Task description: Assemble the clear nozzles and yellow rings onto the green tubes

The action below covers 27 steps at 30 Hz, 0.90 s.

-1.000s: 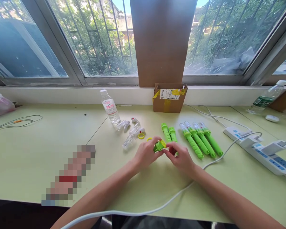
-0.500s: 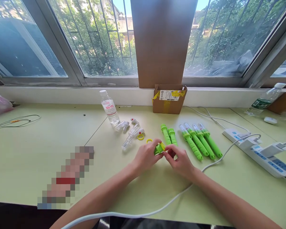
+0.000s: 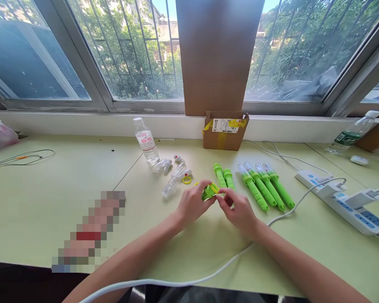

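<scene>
My left hand (image 3: 192,205) is closed around a green plastic tube (image 3: 208,192), most of which its fingers hide. A yellow ring (image 3: 214,187) sits at the tube's threaded end. Thumb and fingertips of my right hand (image 3: 239,210) pinch at that ring. Just beyond my hands lie two open-topped green tubes (image 3: 220,174). To their right, several green tubes with clear caps (image 3: 255,185) lie side by side. Another yellow ring (image 3: 186,180) rests beyond my left hand, near several clear plastic caps (image 3: 173,181); part of one more ring shows behind that hand.
A water bottle (image 3: 146,143) stands behind the clear caps. Against the sill is a cardboard box (image 3: 225,136). On the right are a power strip (image 3: 341,202) and another bottle (image 3: 350,132). A white cable (image 3: 214,275) crosses beneath my forearms. A pixelated patch (image 3: 88,235) covers something at left.
Both hands stay together at the tube, which has tilted slightly, with the yellow ring at its end. The view has shifted a little; the other things lie as before.
</scene>
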Available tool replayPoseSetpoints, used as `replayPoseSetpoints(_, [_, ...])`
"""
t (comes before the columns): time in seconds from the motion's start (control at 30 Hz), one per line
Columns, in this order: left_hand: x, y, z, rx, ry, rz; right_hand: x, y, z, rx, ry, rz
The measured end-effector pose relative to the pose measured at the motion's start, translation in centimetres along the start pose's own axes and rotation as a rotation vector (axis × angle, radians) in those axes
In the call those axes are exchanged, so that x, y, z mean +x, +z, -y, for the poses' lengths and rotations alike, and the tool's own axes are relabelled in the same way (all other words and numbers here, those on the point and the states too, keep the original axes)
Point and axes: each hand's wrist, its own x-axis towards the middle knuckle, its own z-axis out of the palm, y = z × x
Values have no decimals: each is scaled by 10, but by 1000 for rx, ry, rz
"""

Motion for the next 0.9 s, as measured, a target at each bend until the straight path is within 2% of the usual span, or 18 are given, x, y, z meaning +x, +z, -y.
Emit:
replayPoseSetpoints(0.27, [0,0,2,0,-3,-60,1,3,6,-301,-214,-144])
replayPoseSetpoints(0.37, [0,0,2,-7,-7,-71,1,3,8,-357,-236,-170])
replayPoseSetpoints(0.63, [1,1,4,-24,-1,-66,-1,4,9,-353,-125,-103])
replayPoseSetpoints(0.9, [-1,0,5,-15,82,-44,-1,-2,2,2,46,107])
